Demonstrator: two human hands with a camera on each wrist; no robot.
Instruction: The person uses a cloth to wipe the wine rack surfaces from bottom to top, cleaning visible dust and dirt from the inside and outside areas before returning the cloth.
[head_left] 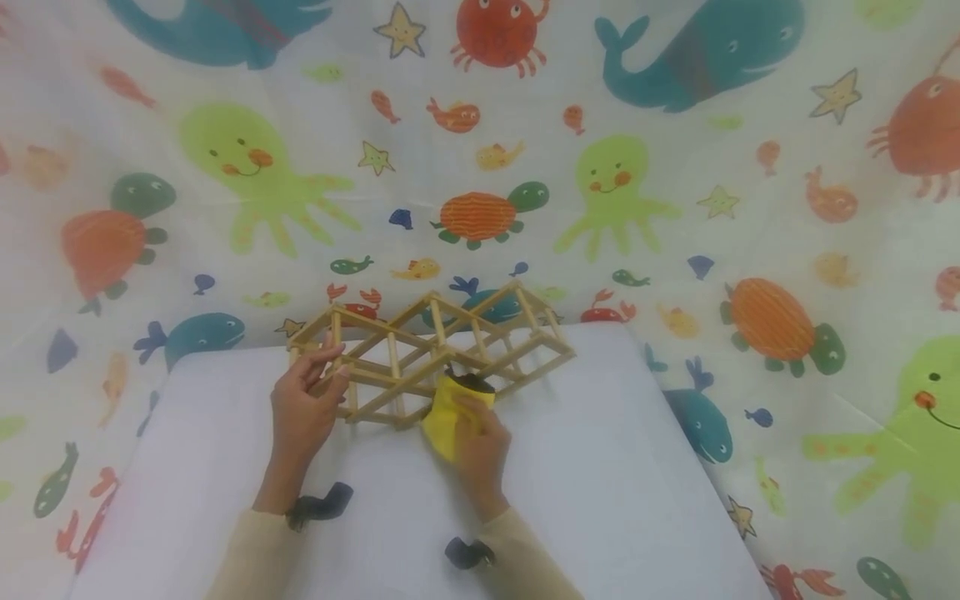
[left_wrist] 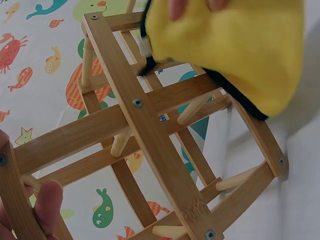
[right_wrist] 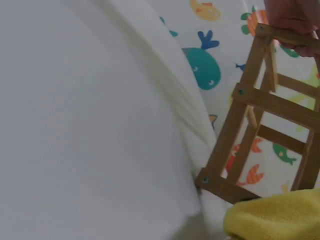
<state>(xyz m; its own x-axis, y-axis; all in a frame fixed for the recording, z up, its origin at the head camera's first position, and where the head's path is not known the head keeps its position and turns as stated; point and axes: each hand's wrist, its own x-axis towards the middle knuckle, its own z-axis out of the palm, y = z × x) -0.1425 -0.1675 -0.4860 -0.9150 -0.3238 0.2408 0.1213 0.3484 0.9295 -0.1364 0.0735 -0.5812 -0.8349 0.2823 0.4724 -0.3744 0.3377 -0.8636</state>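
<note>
A wooden folding lattice rack (head_left: 393, 354), made of crossed slats joined by round dowels, stands stretched out at the far part of the table. My left hand (head_left: 303, 408) grips its left end; the thumb (left_wrist: 48, 205) shows against a slat in the left wrist view. In my right hand (head_left: 483, 454) is a yellow cloth (head_left: 444, 417) with dark edging, bunched and held against the front slats near the middle. Screw heads dot the slat (left_wrist: 155, 145) joints. The right wrist view catches one end of the cloth (right_wrist: 275, 217) below the rack.
A white-covered table (head_left: 600, 467) lies under both hands. Behind and beside it hangs a curtain (head_left: 420, 75) printed with sea animals. Dark straps (head_left: 322, 502) sit at both wrists, over beige sleeves (head_left: 255, 550).
</note>
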